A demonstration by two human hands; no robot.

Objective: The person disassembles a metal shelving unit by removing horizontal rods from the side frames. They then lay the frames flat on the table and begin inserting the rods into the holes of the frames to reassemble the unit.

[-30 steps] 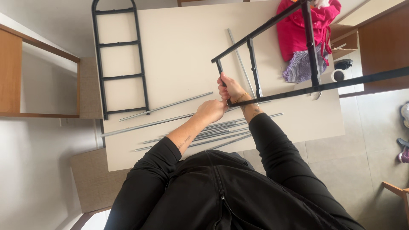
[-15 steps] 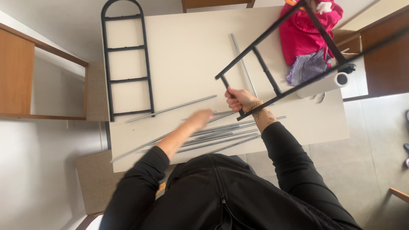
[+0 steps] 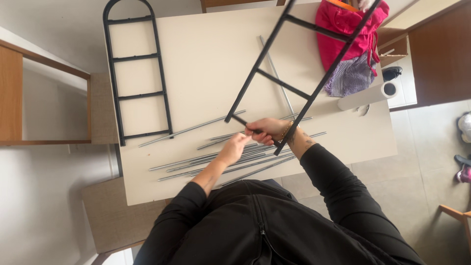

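Head view: your right hand (image 3: 269,130) grips the black ladder frame's (image 3: 299,73) bottom rung, its long axis rising up-right over the desk (image 3: 206,54). Your left hand (image 3: 235,147) pinches just beside it, above the grey rods (image 3: 216,159).

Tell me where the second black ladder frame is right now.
In the head view, the second black ladder frame lies flat on the left side of the white table, left of the grey rods, away from both hands.

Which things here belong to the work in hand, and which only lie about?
In the work: black ladder frame held by right hand; left hand; grey rods; second black frame.
Lying about: pink bag; paper roll; chair.
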